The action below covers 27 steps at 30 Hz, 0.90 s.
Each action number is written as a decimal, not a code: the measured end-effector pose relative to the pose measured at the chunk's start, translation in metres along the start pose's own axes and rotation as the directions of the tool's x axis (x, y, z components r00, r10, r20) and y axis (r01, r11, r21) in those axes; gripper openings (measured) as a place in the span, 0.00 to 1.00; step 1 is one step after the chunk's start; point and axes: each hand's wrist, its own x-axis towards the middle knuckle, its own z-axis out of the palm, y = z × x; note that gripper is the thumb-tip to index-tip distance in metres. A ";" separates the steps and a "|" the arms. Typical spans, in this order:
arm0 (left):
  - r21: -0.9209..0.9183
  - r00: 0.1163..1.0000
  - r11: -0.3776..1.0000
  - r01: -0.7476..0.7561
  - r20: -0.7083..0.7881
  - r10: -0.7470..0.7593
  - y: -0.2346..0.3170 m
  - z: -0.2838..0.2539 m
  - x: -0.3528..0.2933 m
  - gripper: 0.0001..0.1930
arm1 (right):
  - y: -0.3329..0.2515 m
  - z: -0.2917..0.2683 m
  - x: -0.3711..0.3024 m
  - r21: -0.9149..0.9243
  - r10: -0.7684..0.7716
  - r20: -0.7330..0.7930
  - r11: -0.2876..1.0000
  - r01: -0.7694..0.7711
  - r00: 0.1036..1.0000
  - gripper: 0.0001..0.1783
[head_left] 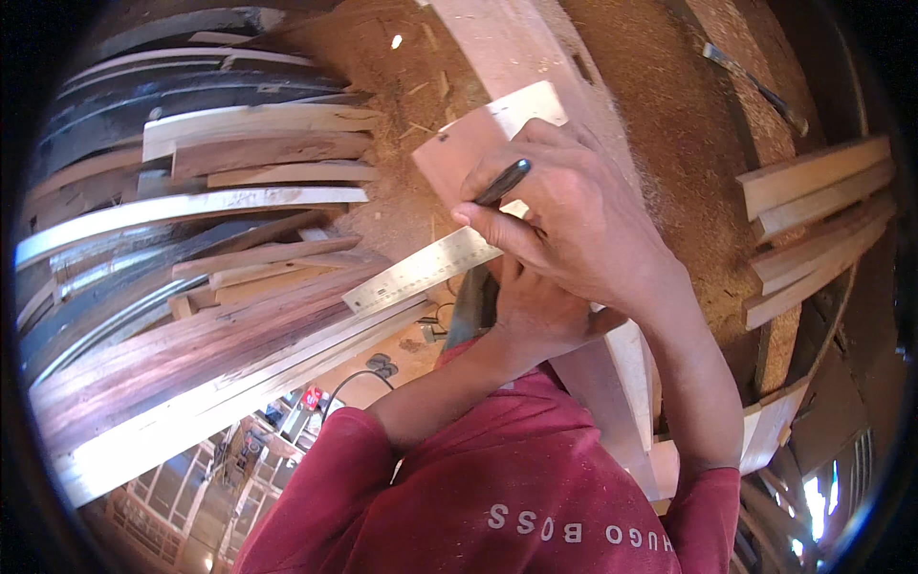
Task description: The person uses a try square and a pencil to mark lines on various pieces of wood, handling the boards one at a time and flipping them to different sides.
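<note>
My right hand (583, 210) pinches a dark pen (504, 182) between thumb and fingers, its upper end leaning up and right. Its writing tip is hidden by the fingers. Under that hand a metal ruler (421, 271) lies slantwise across a reddish-brown wooden board (448, 158), its free end jutting out to the left. My left hand (537, 311) is closed at the ruler's near side, below the right hand. Its fingertips are partly covered, and its thumb stretches right over the board. The board's lower part (602, 392) continues beneath my hands toward my body.
Stacked planks (258, 158) fill the left side, with long boards (220, 373) below them. Short wooden pieces (818, 191) rest on a beam at the right, near a brush-like tool (755, 86). Sawdust (382, 57) covers the ground. A broad plank (507, 48) runs away ahead.
</note>
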 end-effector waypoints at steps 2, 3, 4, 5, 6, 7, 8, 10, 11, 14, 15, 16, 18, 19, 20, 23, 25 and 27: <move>-0.150 0.995 0.987 0.064 0.083 -0.052 -0.001 0.000 0.001 0.43 | -0.004 0.005 0.006 -0.042 -0.031 0.065 0.999 0.033 0.997 0.10; -0.230 0.993 0.972 0.048 0.120 -0.021 -0.001 -0.001 0.002 0.37 | -0.005 0.007 0.008 -0.088 -0.042 0.099 0.995 0.051 0.994 0.09; -0.269 0.991 0.962 0.042 0.135 -0.006 -0.002 -0.002 0.001 0.35 | -0.006 0.010 0.010 -0.136 -0.050 0.132 0.988 0.068 0.990 0.09; -0.309 0.989 0.950 0.039 0.149 0.008 -0.002 -0.003 0.001 0.33 | -0.006 0.011 0.011 -0.132 -0.055 0.138 0.989 0.074 0.989 0.09; -0.237 0.990 0.972 0.007 0.139 0.027 -0.002 -0.004 0.000 0.35 | -0.006 0.011 0.012 -0.139 -0.058 0.153 0.987 0.080 0.986 0.08; -0.163 0.990 0.986 -0.026 0.131 0.047 -0.002 -0.005 0.000 0.37 | -0.006 0.011 0.012 -0.148 -0.059 0.168 0.985 0.084 0.984 0.08; -0.164 0.991 0.986 -0.023 0.126 0.044 -0.002 -0.004 -0.001 0.37 | -0.007 0.008 0.012 -0.148 -0.063 0.173 0.985 0.089 0.983 0.08; 0.044 0.980 0.990 -0.133 -0.146 0.138 -0.003 -0.002 -0.004 0.36 | -0.012 -0.006 0.012 -0.264 0.036 0.189 0.964 0.015 0.981 0.07; 0.045 0.979 0.990 -0.130 -0.152 0.135 -0.002 -0.002 -0.004 0.36 | -0.011 -0.017 0.011 -0.265 0.030 0.192 0.964 0.022 0.981 0.07; 0.108 0.955 0.984 -0.142 -0.248 0.165 0.001 -0.006 0.002 0.35 | -0.009 -0.042 0.010 -0.459 0.009 0.155 0.886 0.064 0.988 0.07; 0.100 0.960 0.985 -0.140 -0.231 0.159 0.000 -0.008 0.004 0.35 | -0.008 -0.043 0.012 -0.456 0.005 0.141 0.888 0.060 0.990 0.07; 0.093 0.965 0.986 -0.136 -0.213 0.154 0.000 -0.009 0.005 0.34 | -0.006 -0.043 0.013 -0.451 0.001 0.127 0.891 0.057 0.992 0.07; 0.077 0.976 0.988 -0.131 -0.166 0.142 0.000 -0.008 0.003 0.35 | -0.013 -0.028 0.015 -0.388 -0.045 0.139 0.917 0.096 0.989 0.07; 0.061 0.985 0.991 -0.118 -0.116 0.125 0.001 -0.007 0.002 0.36 | -0.016 -0.018 0.017 -0.317 -0.090 0.152 0.939 0.135 0.984 0.07; 0.061 0.985 0.991 -0.122 -0.117 0.129 0.001 -0.006 0.002 0.36 | -0.017 -0.007 0.018 -0.320 -0.090 0.149 0.938 0.134 0.985 0.07; -0.303 1.000 0.953 0.016 0.012 -0.013 0.001 -0.003 0.002 0.41 | -0.020 0.008 0.020 -0.308 -0.020 0.286 0.945 0.112 0.958 0.08; -0.147 1.000 0.989 -0.023 -0.011 0.022 0.000 -0.001 -0.001 0.39 | -0.017 0.001 0.017 -0.302 -0.007 0.290 0.948 0.098 0.957 0.07; 0.008 0.998 0.998 -0.059 -0.031 0.060 -0.001 0.000 -0.002 0.38 | -0.013 -0.015 0.012 -0.302 0.009 0.299 0.949 0.086 0.954 0.07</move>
